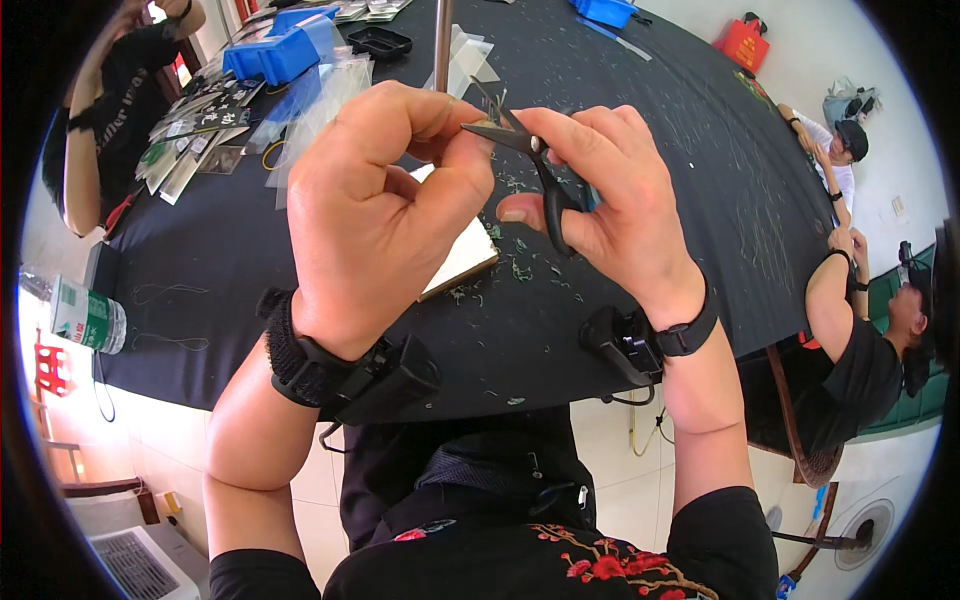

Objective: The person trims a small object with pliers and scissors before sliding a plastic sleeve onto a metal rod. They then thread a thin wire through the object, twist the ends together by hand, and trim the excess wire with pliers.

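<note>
Scissors [547,176] are lying at twelve o'clock from you, your right hand [628,200] gripping their handles, your left hand [385,195] pinching a tiny piece [489,124], indistinct. With blades lying that close, you're risking nicked fingertips through any slip.

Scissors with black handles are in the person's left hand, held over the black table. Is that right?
Not quite: the head view shows the scissors in the person's right hand, not the left. They do have black handles and are held over the black table.
</note>
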Available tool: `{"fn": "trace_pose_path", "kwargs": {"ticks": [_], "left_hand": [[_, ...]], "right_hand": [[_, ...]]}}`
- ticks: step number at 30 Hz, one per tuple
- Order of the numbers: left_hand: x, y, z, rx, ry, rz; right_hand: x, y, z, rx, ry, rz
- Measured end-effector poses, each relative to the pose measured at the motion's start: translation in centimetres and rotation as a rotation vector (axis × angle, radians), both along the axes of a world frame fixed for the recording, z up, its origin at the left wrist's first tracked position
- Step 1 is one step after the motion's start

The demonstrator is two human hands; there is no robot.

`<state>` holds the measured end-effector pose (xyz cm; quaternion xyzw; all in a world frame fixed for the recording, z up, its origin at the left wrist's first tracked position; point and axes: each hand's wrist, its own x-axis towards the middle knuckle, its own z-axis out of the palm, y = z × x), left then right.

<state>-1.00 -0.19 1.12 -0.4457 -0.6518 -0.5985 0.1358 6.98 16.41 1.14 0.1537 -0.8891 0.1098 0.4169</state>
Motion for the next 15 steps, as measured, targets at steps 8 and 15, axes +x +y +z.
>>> {"fn": "trace_pose_path", "kwargs": {"ticks": [8,15], "left_hand": [[-0.03,0.69,-0.32,0.133,-0.049,0.001],[-0.18,0.59,-0.35,0.102,-0.035,0.029]], "right_hand": [[0.16,0.07,0.26,0.042,-0.004,-0.010],[0.32,-0.10,0.36,-0.021,-0.040,0.021]]}}
